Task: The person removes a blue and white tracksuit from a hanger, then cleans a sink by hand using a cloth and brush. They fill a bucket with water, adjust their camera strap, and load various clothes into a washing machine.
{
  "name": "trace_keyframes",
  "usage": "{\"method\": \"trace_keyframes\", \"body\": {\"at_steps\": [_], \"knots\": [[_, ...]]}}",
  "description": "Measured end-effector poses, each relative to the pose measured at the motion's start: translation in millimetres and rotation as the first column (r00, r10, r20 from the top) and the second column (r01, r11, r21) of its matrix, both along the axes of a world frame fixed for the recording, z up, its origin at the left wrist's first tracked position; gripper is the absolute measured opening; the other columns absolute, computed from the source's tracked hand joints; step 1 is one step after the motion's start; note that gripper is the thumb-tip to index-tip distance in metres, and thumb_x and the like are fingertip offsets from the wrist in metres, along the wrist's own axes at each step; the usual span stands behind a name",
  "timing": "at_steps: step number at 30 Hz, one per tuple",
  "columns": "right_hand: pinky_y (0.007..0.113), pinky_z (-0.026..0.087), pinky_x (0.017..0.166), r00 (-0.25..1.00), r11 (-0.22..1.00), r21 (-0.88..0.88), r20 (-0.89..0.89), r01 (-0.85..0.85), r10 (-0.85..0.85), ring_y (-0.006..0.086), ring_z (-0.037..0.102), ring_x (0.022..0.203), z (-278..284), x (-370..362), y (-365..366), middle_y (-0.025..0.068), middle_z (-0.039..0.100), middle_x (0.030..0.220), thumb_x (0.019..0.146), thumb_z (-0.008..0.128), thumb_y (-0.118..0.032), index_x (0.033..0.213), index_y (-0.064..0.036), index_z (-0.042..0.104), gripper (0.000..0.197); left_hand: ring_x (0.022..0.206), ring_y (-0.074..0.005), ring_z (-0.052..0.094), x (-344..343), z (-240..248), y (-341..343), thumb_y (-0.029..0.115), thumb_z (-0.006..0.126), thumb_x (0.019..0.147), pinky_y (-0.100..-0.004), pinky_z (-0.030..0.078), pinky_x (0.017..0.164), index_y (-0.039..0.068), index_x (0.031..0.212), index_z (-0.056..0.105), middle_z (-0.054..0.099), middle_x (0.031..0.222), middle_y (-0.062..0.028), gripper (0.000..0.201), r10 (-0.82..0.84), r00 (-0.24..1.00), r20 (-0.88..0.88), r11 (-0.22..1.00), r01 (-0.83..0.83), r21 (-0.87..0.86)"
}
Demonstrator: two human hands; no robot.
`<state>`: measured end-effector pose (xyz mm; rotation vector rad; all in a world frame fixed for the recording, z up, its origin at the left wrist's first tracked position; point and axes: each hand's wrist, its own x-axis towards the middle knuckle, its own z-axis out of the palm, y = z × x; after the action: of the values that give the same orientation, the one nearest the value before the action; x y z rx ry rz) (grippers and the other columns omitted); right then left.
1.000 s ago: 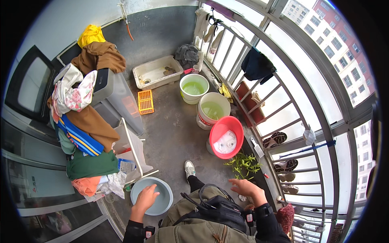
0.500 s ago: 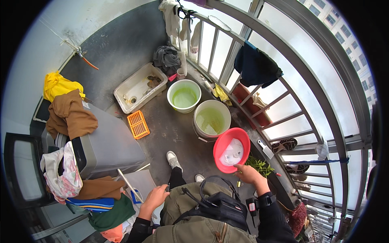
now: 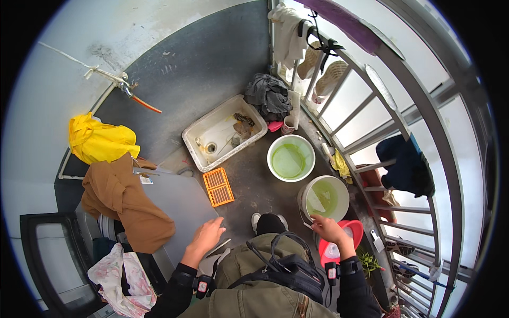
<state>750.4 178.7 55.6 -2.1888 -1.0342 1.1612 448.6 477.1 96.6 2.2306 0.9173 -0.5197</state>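
Note:
My left hand [image 3: 205, 237] is held out in front of me with its fingers loosely stretched and nothing in it. It shows above the grey box-shaped appliance's near side. My right hand [image 3: 330, 232], fingers loosely bent and apart, appears over the near edge of a white bucket [image 3: 301, 204] of greenish water. The bucket's white handle grip [image 3: 307, 226] shows just by its fingertips; I cannot tell whether they touch. Partly behind this hand is a red basin [image 3: 358, 231] with something white inside. A white basin [image 3: 273, 164] of greenish water stands beyond the bucket.
Ahead is a white sink tray [image 3: 192, 150] on the floor, with an orange plastic basket [image 3: 218, 186] before it. Brown cloth [image 3: 124, 204] lies over the grey appliance [image 3: 185, 206] at left. A metal railing [image 3: 437, 222] runs along the right. A tap [image 3: 126, 85] sticks out from the wall.
My view has shifted forward and left, nearer the sink tray. My right hand now appears by the bucket instead of the red basin. My feet have moved forward.

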Motion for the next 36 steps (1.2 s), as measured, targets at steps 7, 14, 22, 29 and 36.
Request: {"method": "trace_keyframes", "body": {"at_steps": [7, 14, 22, 29, 36], "knots": [[0.045, 0.051, 0.085, 0.947, 0.942, 0.102, 0.053, -0.321, 0.317, 0.0390, 0.064, 0.098, -1.7, 78.2, 223.0, 0.0217, 0.067, 0.104, 0.088, 0.061, -0.013, 0.122, -0.0040, 0.058, 0.035, 0.094, -0.0408, 0.063, 4.8, -26.1, 84.2, 0.017, 0.061, 0.091, -0.0451, 0.052, 0.081, 0.003, 0.121, 0.057, 0.066, 0.103, -0.0217, 0.033, 0.308, 0.943, 0.125, 0.947, -0.316, 0.055], [0.043, 0.051, 0.085, 0.823, 0.809, 0.172, 0.026, -0.563, 0.567, 0.0388, 0.064, 0.099, -9.2, 78.7, 413.8, 0.0219, 0.067, 0.107, 0.089, 0.060, -0.009, 0.122, -0.0034, 0.058, 0.034, 0.081, -0.0312, 0.067, -26.7, -162.3, 96.6, 0.014, 0.067, 0.085, -0.0399, 0.054, 0.073, 0.001, 0.112, 0.061, 0.068, 0.090, -0.0166, 0.030, 0.824, 0.551, 0.129, 0.566, -0.813, -0.136], [0.038, 0.052, 0.083, 0.695, 0.720, -0.055, -0.319, -0.692, 0.644, 0.0306, 0.067, 0.097, -105.9, 53.3, 439.6, 0.0170, 0.068, 0.102, 0.092, 0.062, -0.009, 0.121, -0.0027, 0.057, 0.031, 0.081, -0.0216, 0.066, -27.1, -440.3, 82.1, 0.012, 0.065, 0.086, -0.0356, 0.057, 0.068, 0.001, 0.113, 0.060, 0.066, 0.094, -0.0112, 0.030, 0.845, -0.393, -0.363, -0.503, -0.814, -0.291], [0.032, 0.052, 0.083, 0.846, 0.818, -0.229, -0.228, -0.528, 0.483, 0.0215, 0.065, 0.103, -218.9, 96.4, 403.5, 0.0133, 0.067, 0.115, 0.096, 0.058, -0.010, 0.126, -0.0012, 0.057, 0.031, 0.101, -0.0270, 0.058, -49.5, -671.0, 77.9, 0.015, 0.065, 0.088, -0.0417, 0.055, 0.078, 0.002, 0.125, 0.054, 0.059, 0.112, -0.0133, 0.041, 0.522, -0.762, -0.383, -0.853, -0.479, -0.208], [0.032, 0.052, 0.076, 0.915, 0.818, -0.417, -0.104, -0.396, 0.390, 0.0180, 0.065, 0.099, -246.1, 103.2, 389.5, 0.0118, 0.068, 0.109, 0.097, 0.057, -0.018, 0.131, -0.0081, 0.057, 0.035, 0.111, -0.0236, 0.048, -52.1, -773.5, 90.0, 0.023, 0.065, 0.092, -0.0522, 0.034, 0.103, 0.008, 0.124, 0.054, 0.052, 0.121, -0.0095, 0.037, 0.309, -0.843, -0.440, -0.947, -0.231, -0.223]]}}
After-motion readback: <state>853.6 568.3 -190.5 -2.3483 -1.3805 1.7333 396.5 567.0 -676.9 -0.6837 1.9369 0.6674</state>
